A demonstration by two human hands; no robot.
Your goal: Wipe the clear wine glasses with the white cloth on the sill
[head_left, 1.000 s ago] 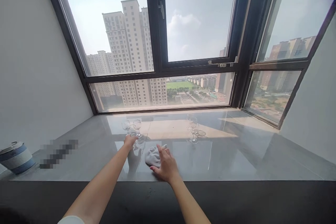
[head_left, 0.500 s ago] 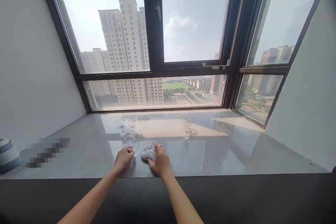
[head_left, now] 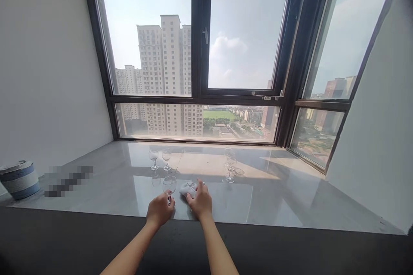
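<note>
L hand [head_left: 160, 209] gripping stemmed glass [head_left: 169, 184], v. clear, round-bowled, prob. upright

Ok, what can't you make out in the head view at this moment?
All in the head view:
Glass at the left hand: part of its stem, behind the fingers.
Cloth: its right part, covered by the right hand.
Pixelated patch: whatever lies beneath the blocks.
Far right glassware: too small and faint among reflections to count.
</note>
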